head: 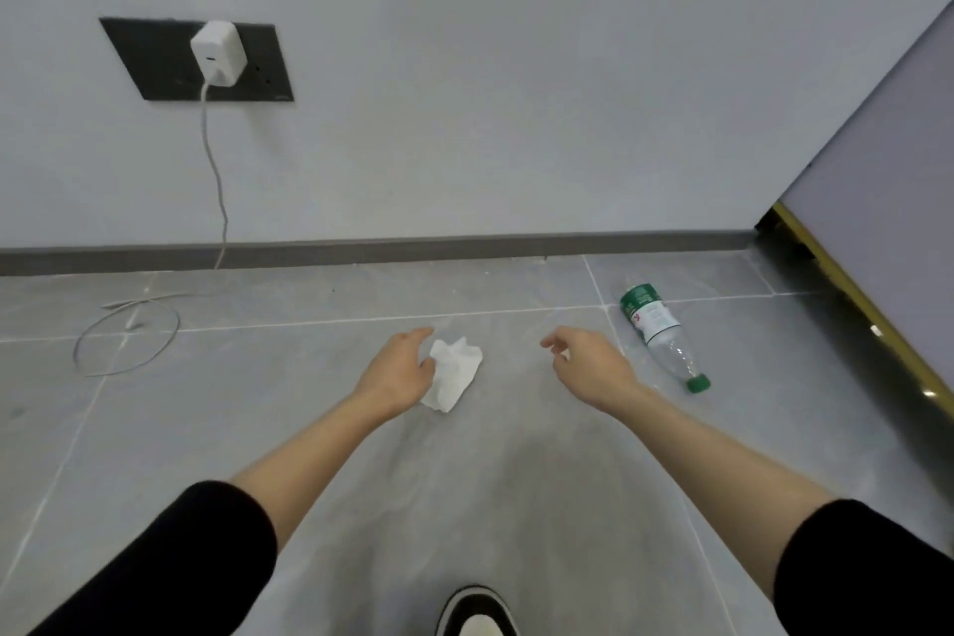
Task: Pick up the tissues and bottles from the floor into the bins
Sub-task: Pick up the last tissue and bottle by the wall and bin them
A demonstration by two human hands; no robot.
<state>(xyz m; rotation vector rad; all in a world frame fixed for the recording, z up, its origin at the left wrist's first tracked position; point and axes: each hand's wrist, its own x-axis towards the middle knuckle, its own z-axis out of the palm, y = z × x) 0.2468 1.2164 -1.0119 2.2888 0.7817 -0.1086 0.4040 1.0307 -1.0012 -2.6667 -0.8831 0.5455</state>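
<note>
- At 6 o'clock, bottom edge: toe of a black-and-white shoe [477, 609] on the grey tiled floor [206, 429], with black sleeves on both sides.
- Left hand [397, 372], at 11 o'clock from the shoe: its fingers curl onto the left edge of the crumpled white paper tissue [457, 372] and grip it. The tissue sticks out at the hand's 3 o'clock. We cannot tell whether it is lifted or resting on the tile.
- We judge the tissue near weightless, soft and crushable, with no slip. A pinch at any fold should do, but balling it into the palm would stop it tearing or fluttering.
- Right hand [588, 367]: the fingers are relaxed and loosely curled, holding nothing we can make out. A white speck by the fingertips is too small to call.
- Clear plastic bottle with green cap and green-and-white label [658, 333]: it lies on its side at the right hand's 3 o'clock, near but apart, cap toward 5 o'clock.
- The bottle looks empty, so we judge it light and thin-walled, likely to roll and dent. We would wrap the labelled middle.
- Far, at 9 o'clock: a looped white cable [129, 336] runs up to a white charger block [217, 49] in a black socket plate [155, 67].
- We see no bins.
</note>
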